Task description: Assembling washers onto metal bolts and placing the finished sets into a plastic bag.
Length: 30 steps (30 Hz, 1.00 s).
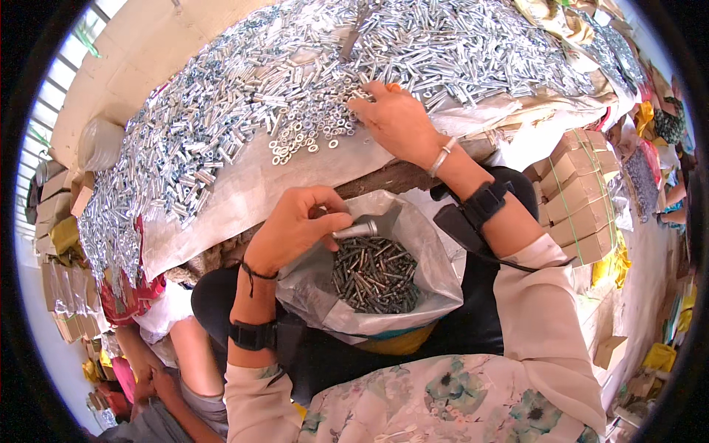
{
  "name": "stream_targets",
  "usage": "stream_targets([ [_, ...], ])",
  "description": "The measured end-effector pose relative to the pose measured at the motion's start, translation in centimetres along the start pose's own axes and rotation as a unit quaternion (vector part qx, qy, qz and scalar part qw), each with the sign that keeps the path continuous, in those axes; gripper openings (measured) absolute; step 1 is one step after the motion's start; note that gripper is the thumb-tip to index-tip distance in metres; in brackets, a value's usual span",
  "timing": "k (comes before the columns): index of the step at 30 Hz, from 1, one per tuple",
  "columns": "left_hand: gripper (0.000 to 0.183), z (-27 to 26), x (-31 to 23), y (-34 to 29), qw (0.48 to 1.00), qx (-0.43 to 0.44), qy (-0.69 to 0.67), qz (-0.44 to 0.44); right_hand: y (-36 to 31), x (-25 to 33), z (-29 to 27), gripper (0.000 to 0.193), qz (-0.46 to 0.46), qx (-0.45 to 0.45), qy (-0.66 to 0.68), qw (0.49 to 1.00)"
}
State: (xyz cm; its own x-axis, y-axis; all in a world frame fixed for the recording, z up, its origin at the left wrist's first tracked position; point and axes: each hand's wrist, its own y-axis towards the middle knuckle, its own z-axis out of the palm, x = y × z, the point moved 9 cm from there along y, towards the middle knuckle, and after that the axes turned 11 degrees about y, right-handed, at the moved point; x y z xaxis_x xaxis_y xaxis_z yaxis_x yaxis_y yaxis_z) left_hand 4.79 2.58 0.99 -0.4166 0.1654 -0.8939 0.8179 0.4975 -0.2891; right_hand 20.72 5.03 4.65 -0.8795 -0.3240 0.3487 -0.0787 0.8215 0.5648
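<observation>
Above the bag in my lap, my left hand (299, 227) pinches a short silver metal sleeve (357, 230) between thumb and fingers. The open clear plastic bag (441, 284) holds many dark, thin bolts (373, 277). My right hand (399, 122) reaches to the pile ahead, its bent fingertips down among loose flat washers (312, 122). Whatever those fingertips may hold is hidden. Several washers lie apart on the pale sheet (244, 181) at the pile's near edge. Around them spreads a broad heap of silver metal sleeves (251, 88).
Strapped cardboard boxes (580, 196) are stacked at my right. To the left, another person's hands (159, 384) rest near their bare knees. A clear plastic tub (102, 145) stands at the far left, by a beige wall. A dark upright bar (353, 37) rises from the heap.
</observation>
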Motion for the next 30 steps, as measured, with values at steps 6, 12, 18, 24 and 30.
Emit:
stream_targets([
  [6,0.017,-7.2,-0.6,1.8,0.975,-0.203,0.085,-0.015,0.8,-0.9,1.7,0.02,0.027,0.044,-0.093,0.994],
  [12,0.033,-16.0,3.6,8.3,0.803,-0.421,0.421,0.003,0.1,-2.9,2.1,0.019,0.019,0.005,-0.09,0.996],
  [18,0.013,-17.3,4.8,8.5,0.78,-0.432,0.452,0.035,0.7,-2.0,3.0,0.018,0.02,-0.016,-0.061,0.998],
  [24,0.012,-17.4,4.5,9.0,0.791,-0.419,0.434,0.1,0.5,-1.0,1.6,0.02,0.013,-0.025,-0.051,0.998],
  [30,0.017,-11.3,1.0,3.8,0.962,-0.267,0.025,-0.057,0.5,-1.3,1.8,0.016,0.024,-0.042,-0.027,0.998],
])
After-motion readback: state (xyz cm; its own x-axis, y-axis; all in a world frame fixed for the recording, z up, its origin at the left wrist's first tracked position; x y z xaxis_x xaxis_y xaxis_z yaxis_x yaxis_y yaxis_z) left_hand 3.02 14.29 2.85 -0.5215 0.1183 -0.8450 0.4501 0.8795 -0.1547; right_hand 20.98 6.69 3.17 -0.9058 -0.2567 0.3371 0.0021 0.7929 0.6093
